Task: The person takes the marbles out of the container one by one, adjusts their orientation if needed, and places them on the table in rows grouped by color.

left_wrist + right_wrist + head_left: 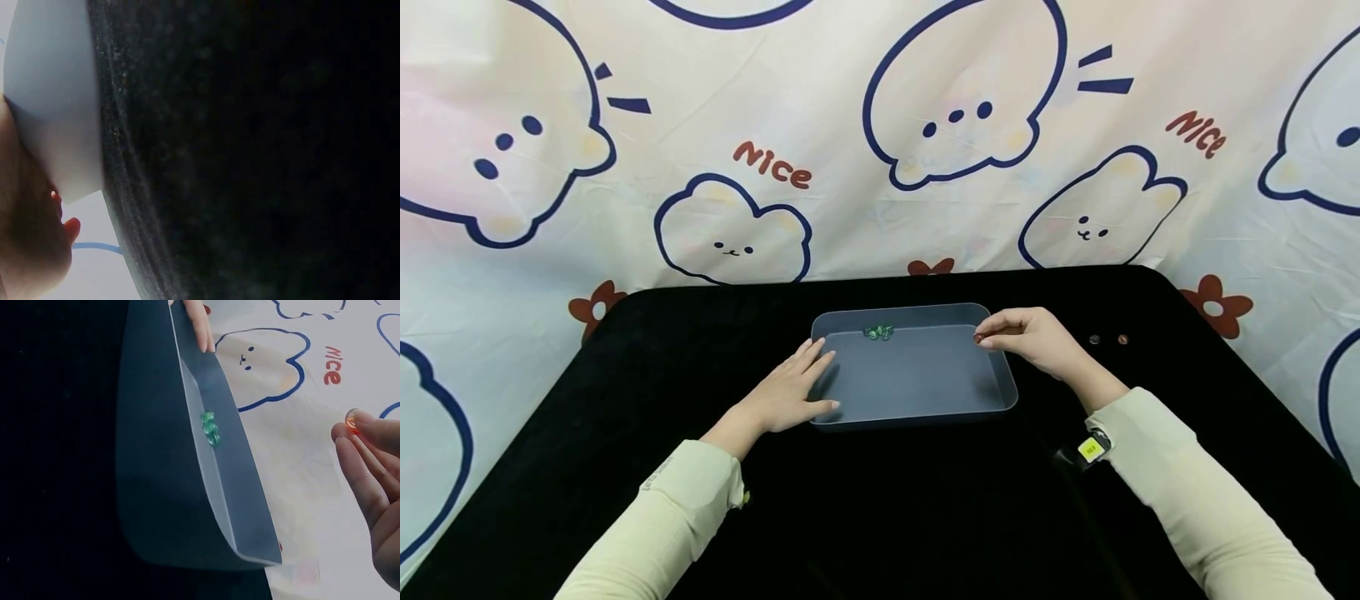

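A shallow grey-blue tray [917, 379] lies on the black table. My left hand [786, 390] rests at its left end, fingers spread and fairly straight over the rim. Above the tray's far right corner, my right hand [1037, 337] pinches a small reddish-orange glass bead [352, 422] between thumb and fingertips. Several green glass beads [878, 332] sit in a cluster inside the tray along the far wall, left of its middle. In the left wrist view only part of my left hand [28, 231] shows, beside the tray's outer wall.
On the black cloth [925, 508] right of the tray lie two small pieces side by side, a greyish one [1094, 339] and a reddish one [1123, 339]. A patterned curtain [850, 225] hangs behind the table's far edge.
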A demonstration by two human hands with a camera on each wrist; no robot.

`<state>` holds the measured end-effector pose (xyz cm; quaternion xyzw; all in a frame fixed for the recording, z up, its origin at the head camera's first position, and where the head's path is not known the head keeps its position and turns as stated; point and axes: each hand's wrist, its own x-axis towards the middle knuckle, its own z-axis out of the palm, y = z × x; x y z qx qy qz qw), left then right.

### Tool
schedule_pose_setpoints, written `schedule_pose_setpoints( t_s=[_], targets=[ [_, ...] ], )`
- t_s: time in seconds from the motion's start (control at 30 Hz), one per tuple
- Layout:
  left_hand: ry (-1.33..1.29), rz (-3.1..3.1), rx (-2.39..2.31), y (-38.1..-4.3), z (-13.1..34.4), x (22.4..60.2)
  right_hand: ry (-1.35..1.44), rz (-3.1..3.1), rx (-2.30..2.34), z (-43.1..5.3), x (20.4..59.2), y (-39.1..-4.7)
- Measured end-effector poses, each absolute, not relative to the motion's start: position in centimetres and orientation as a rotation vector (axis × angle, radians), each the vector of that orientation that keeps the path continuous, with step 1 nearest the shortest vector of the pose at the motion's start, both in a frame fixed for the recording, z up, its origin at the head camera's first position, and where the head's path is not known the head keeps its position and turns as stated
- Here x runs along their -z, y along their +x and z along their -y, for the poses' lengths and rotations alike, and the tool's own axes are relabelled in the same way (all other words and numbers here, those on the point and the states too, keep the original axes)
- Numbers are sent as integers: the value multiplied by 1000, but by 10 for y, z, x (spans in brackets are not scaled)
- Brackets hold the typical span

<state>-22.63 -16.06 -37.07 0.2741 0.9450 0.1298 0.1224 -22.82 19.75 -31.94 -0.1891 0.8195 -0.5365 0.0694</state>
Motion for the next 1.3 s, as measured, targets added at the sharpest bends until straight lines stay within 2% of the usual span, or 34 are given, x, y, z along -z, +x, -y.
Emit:
schedule_pose_setpoints(
  t_s=[0.63, 1.3],
  targets=[
    [787, -2739, -393, -228, 160, 372, -619, -2460, 1818, -249, 331, -206],
    [778, -2743, -384, -229, 161, 372, -443, -2695, 1728, -305, 353, -194]
  ],
)
